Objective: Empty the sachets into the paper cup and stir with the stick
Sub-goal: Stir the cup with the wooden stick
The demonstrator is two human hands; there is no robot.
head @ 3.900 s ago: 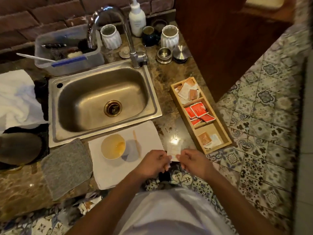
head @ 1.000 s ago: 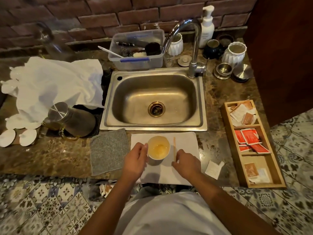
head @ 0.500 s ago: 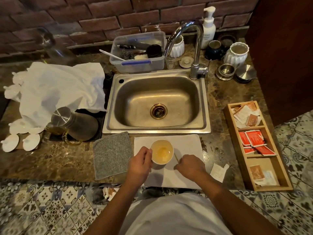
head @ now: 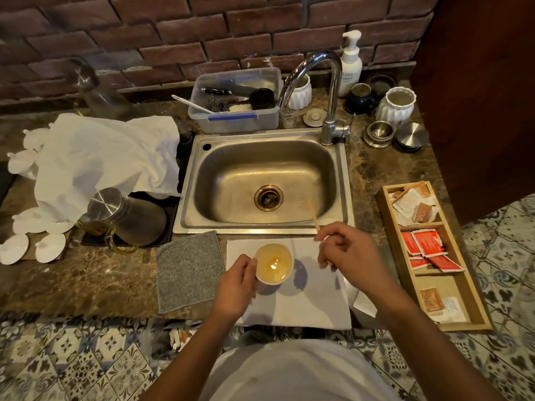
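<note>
Holding amber liquid, the paper cup (head: 273, 263) sits in left fingers (head: 249, 266); right fingers (head: 328, 237) pinch the stick (head: 313, 214).

Kitchen or small coffee corner: steel sink (head: 265, 180) with tap (head: 324, 91) set in a marble counter (head: 86, 282) beyond the fingers, brick wall (head: 202, 33) behind, soap bottle (head: 351, 63), wooden sachet tray (head: 474, 296) right of the fingers.

Left hand (head: 236, 287) low, fingers curled, thumb raised alongside pale paper cup (head: 274, 263). Right hand (head: 347, 250) raised, fingertips pinching thin wooden stick (head: 313, 215).
</note>
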